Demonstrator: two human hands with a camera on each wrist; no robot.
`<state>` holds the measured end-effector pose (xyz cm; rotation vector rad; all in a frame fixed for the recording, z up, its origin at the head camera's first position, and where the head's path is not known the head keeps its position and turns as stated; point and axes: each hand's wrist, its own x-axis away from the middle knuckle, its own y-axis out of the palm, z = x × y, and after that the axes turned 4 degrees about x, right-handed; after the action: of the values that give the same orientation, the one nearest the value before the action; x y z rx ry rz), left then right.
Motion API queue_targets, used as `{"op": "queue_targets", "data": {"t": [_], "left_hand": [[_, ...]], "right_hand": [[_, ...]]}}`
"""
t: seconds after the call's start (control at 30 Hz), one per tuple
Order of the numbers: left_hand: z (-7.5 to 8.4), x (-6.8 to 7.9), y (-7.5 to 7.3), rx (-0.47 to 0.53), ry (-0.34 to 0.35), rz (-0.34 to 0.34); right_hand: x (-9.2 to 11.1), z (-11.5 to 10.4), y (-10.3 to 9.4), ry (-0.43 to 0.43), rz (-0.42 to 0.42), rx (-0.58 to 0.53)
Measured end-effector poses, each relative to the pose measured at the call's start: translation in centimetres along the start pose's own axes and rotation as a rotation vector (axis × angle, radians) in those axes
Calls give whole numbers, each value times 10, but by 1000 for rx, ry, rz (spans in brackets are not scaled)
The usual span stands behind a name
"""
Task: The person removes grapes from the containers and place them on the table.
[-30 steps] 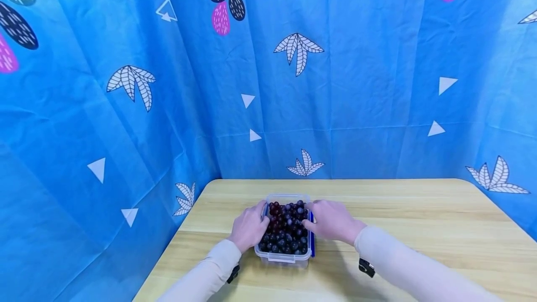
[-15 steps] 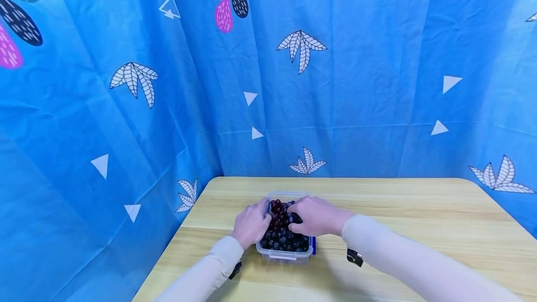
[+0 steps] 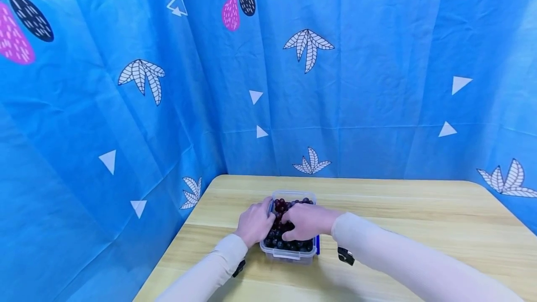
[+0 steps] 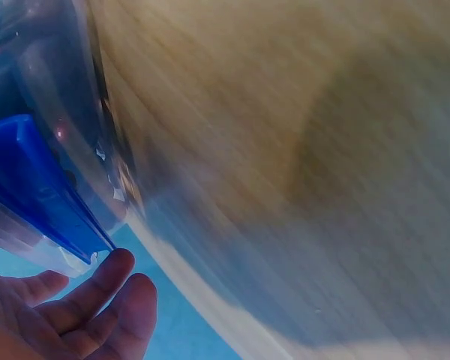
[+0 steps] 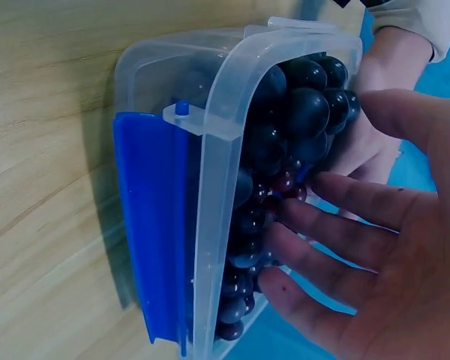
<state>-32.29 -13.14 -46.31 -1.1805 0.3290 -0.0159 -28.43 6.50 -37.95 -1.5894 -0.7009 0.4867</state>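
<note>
A clear plastic container (image 3: pixel 286 255), lidless and full of dark grapes (image 5: pixel 307 112), sits on the table before me. Redder grapes (image 3: pixel 279 205) lie toward its far left. My left hand (image 3: pixel 253 223) holds the container's left rim, thumb over the edge; in the left wrist view its fingers are beside a lowered blue latch (image 4: pixel 37 187). Over the grapes reaches my right hand (image 3: pixel 309 220). Its slightly bent, spread fingers touch the fruit in the right wrist view, pinching none that I can see. Another blue latch (image 5: pixel 151 225) hangs down on the right side.
The pale wooden table (image 3: pixel 398 227) has rounded far corners. Behind it and along the left hangs a blue patterned curtain (image 3: pixel 369 83). Both wrists wear black straps (image 3: pixel 346 255).
My right hand has moved left from the container's right rim onto the grapes. The left hand keeps its place on the left rim. The head view has shifted slightly.
</note>
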Motion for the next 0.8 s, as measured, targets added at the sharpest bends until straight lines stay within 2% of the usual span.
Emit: {"op": "queue_targets", "data": {"t": [0.4, 0.8], "left_hand": [[1, 0, -2, -15, -8, -3], [0, -1, 1, -23, 5, 4]], "right_hand": [[-18, -11, -4, 2, -130, 42], [-26, -16, -6, 21, -237, 86]]}}
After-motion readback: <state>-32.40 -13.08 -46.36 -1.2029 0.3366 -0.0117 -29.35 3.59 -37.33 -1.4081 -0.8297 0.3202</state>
